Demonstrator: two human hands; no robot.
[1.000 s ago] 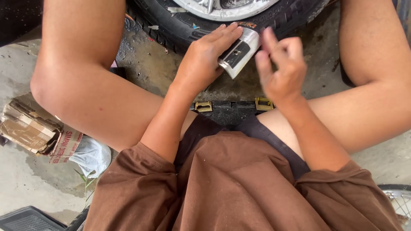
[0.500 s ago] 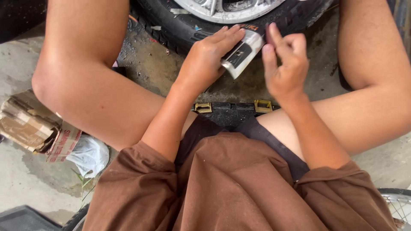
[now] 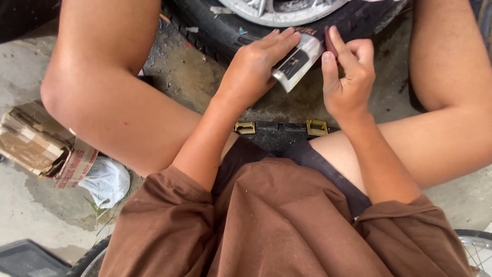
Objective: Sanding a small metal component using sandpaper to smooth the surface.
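Right hand (image 3: 348,77) closer — box (image 3: 300,60) between.

Left hand (image 3: 253,72) stretches forward with fingers (image 3: 279,43) extended flat; right hand (image 3: 348,77) is half-curled, forefinger raised.

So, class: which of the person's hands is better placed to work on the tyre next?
Probably the right hand: its fingers pinch only a small dark piece beside the tyre, while the left hand is occupied gripping the small silver-and-black packet.
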